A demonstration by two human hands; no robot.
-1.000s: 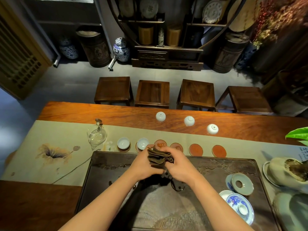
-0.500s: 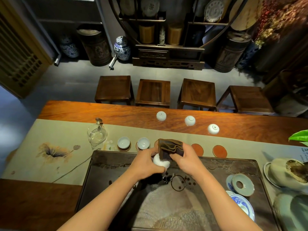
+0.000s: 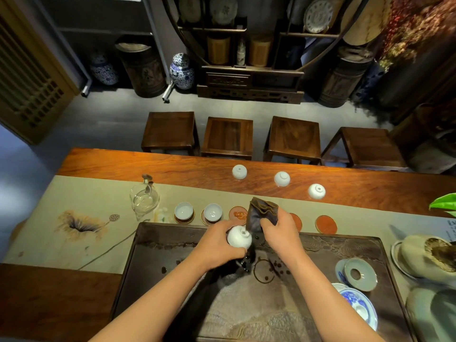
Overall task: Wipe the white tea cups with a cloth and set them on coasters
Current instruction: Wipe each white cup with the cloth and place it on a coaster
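My left hand (image 3: 218,243) grips a white tea cup (image 3: 238,236), its foot turned towards me, above the dark tea tray (image 3: 153,243). Just right of it my right hand (image 3: 276,229) holds a folded brown cloth (image 3: 261,213), whose lower edge hangs against the cup. Two white cups (image 3: 183,211) (image 3: 212,211) stand upright on coasters on the runner. To their right lie bare orange coasters (image 3: 238,214) (image 3: 326,223), one partly hidden by my right hand. Three more white cups (image 3: 239,172) (image 3: 281,178) (image 3: 316,191) rest upside down on the wooden table behind.
A glass pitcher (image 3: 145,199) stands left of the cups. On the tray's right are a celadon lid (image 3: 360,274) and a blue-and-white bowl (image 3: 359,304). A pale vessel (image 3: 427,257) and a green leaf (image 3: 444,204) sit at far right. Several wooden stools (image 3: 228,137) line the table's far side.
The cloth was wrapped around the cup between both hands. Now my right hand has lifted the cloth up and right, and the cup shows bare in my left hand.
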